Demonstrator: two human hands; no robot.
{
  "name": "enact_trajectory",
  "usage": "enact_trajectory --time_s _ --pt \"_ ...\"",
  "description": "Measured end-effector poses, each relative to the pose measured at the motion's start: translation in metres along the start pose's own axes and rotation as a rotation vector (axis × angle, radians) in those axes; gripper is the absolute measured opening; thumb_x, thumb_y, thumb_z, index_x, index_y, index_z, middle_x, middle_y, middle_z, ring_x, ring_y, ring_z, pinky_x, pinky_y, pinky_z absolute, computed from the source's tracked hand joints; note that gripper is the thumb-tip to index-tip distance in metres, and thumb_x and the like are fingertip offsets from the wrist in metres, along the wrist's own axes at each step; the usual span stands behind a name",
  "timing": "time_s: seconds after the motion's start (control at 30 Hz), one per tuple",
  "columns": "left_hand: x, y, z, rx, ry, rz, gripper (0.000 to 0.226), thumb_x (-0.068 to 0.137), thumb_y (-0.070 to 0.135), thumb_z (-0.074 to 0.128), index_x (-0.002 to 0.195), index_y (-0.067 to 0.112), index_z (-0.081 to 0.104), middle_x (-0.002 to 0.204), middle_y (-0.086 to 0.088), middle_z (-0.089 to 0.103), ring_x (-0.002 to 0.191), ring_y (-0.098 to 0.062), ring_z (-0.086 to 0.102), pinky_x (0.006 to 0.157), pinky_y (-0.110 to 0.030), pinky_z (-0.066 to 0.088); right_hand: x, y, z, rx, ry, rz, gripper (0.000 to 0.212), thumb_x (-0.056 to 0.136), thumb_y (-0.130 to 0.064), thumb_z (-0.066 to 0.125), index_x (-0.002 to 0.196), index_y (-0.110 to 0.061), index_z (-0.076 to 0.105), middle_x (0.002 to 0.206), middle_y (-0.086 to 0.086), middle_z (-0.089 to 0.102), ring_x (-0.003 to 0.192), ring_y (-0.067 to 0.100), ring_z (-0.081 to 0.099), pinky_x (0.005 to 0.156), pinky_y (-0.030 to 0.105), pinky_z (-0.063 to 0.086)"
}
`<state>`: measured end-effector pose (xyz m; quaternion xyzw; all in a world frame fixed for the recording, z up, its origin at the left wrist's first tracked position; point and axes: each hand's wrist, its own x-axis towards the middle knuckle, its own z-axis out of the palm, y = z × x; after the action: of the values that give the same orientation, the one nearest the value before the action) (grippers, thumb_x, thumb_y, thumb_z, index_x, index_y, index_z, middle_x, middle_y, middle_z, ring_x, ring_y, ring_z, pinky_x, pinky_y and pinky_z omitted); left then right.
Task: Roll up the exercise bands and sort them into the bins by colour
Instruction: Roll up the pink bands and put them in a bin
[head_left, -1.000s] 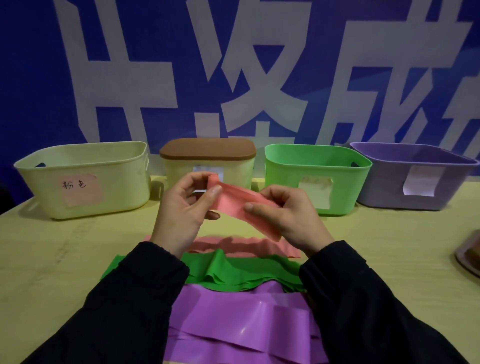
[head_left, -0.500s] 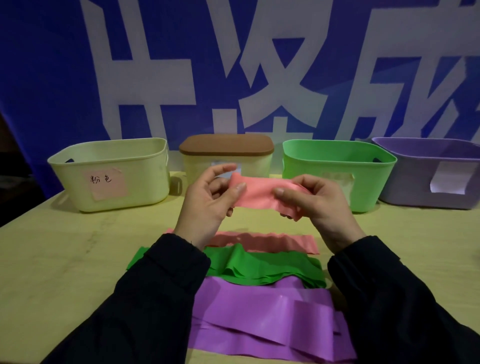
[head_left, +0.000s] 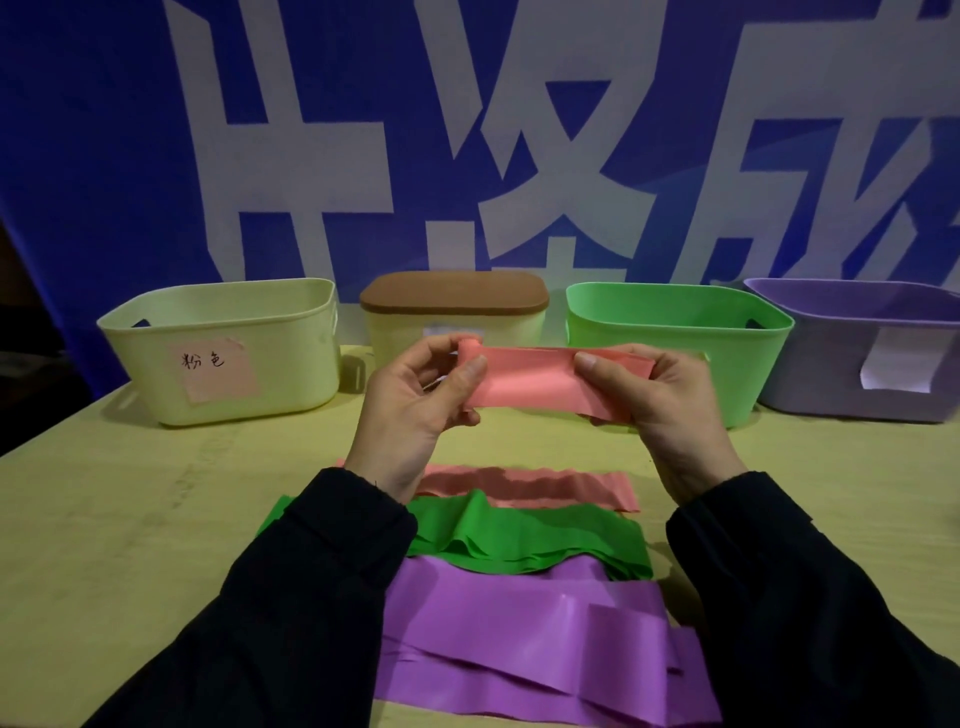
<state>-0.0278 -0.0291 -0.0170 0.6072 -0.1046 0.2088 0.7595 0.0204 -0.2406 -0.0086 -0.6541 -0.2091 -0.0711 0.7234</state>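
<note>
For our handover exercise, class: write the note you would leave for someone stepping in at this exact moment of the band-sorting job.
Left hand pinches the rolled end of the pink band; right hand holds its flat end taut, in the air.
On the table: another pink band, green bands, purple bands, all unrolled.
Done: roll just begun.
Left: finish rolling, drop it in the pink-labelled cream bin, then green to the green bin, purple to the purple bin.

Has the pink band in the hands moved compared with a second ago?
Yes. The held pink band now lies level, stretched rightward across the green bin.
</note>
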Motion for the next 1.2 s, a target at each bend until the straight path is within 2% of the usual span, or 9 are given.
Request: enact_trajectory --time_s 0.17,0.33,0.43,0.57,0.73,0.83,0.93,1.03,1.2 --pt "-0.001 -0.003 0.004 0.041 -0.059 -0.013 0.024 0.098 0.013 0.059 0.117 0.026 0.066 0.086 0.002 0.069 0.066 -0.013 0.057 0.057 -0.025 0.051 -0.004 0.0 0.005 -0.026 -0.018 -0.021 0.02 0.076 -0.032 0.075 0.083 -0.014 0.075 0.074 0.004 0.072 0.066 0.017 0.064 0.057 0.031 0.052" --pt "-0.001 -0.005 0.003 0.035 -0.082 -0.008 0.026 0.082 0.02 0.072 0.107 0.023 0.07 0.096 -0.001 0.064 0.064 -0.017 0.05 0.052 -0.024 0.046 -0.004 0.003 0.01 -0.011 -0.027 -0.014 0.021 0.079 -0.029 0.074 0.088 -0.009 0.074 0.073 0.004 0.071 0.063 0.015 0.063 0.055 0.027 0.051" --pt "-0.001 -0.005 0.004 0.018 -0.05 -0.029 0.034 0.079 0.019 0.073 0.112 0.016 0.065 0.093 0.004 0.071 0.072 -0.016 0.059 0.053 -0.023 0.051 -0.005 0.003 0.011 -0.006 -0.024 -0.006 0.022 0.079 -0.029 0.074 0.089 -0.01 0.074 0.075 0.002 0.072 0.065 0.013 0.063 0.054 0.026 0.051" --pt "-0.001 -0.008 0.005 0.051 -0.07 -0.046 0.022 0.09 0.015 0.066 0.113 0.014 0.069 0.102 0.01 0.069 0.083 -0.008 0.066 0.064 -0.029 0.058 -0.005 0.004 0.011 -0.027 -0.015 -0.014 0.009 0.087 -0.02 0.073 0.089 -0.011 0.073 0.073 0.0 0.071 0.066 0.012 0.064 0.053 0.025 0.051" --pt "-0.004 -0.008 0.008 0.11 -0.082 -0.046 0.026 0.103 0.01 0.05 0.115 0.024 0.067 0.106 -0.004 0.061 0.085 -0.016 0.064 0.063 -0.027 0.055 -0.007 0.008 0.017 -0.071 -0.04 -0.017 0.014 0.09 -0.018 0.072 0.096 -0.006 0.074 0.073 0.0 0.071 0.064 0.011 0.063 0.052 0.023 0.049" --pt "-0.003 -0.009 0.007 0.137 -0.068 -0.024 0.016 0.098 0.015 0.059 0.11 0.02 0.068 0.1 -0.005 0.063 0.072 -0.017 0.057 0.057 -0.028 0.05 -0.007 0.009 0.017 -0.066 -0.047 -0.01 0.015 0.089 -0.019 0.072 0.096 -0.006 0.074 0.073 0.002 0.071 0.063 0.012 0.062 0.052 0.024 0.049" --pt "-0.003 -0.009 0.007 0.162 -0.035 -0.028 0.023 0.093 0.011 0.067 0.115 0.016 0.065 0.093 -0.003 0.07 0.065 -0.02 0.054 0.052 -0.025 0.049 -0.007 0.01 0.019 -0.056 -0.06 -0.014 0.013 0.088 -0.018 0.072 0.092 -0.007 0.074 0.072 0.005 0.07 0.061 0.014 0.062 0.051 0.024 0.049" --pt "-0.002 -0.008 0.006 0.173 -0.01 -0.036 0.019 0.09 0.011 0.071 0.108 0.011 0.067 0.1 -0.007 0.069 0.073 -0.02 0.06 0.053 -0.025 0.052 -0.007 0.011 0.018 -0.059 -0.054 -0.019 0.015 0.087 -0.022 0.073 0.091 -0.008 0.075 0.071 0.005 0.071 0.06 0.014 0.062 0.051 0.025 0.049" --pt "-0.003 -0.009 0.005 0.188 -0.047 -0.035 0.013 0.091 0.013 0.071 0.103 0.018 0.072 0.097 0.006 0.071 0.085 -0.01 0.069 0.065 -0.029 0.058 -0.007 0.012 0.017 -0.082 -0.052 -0.022 0.015 0.086 -0.025 0.073 0.09 -0.011 0.075 0.071 0.003 0.072 0.06 0.012 0.062 0.05 0.024 0.049"
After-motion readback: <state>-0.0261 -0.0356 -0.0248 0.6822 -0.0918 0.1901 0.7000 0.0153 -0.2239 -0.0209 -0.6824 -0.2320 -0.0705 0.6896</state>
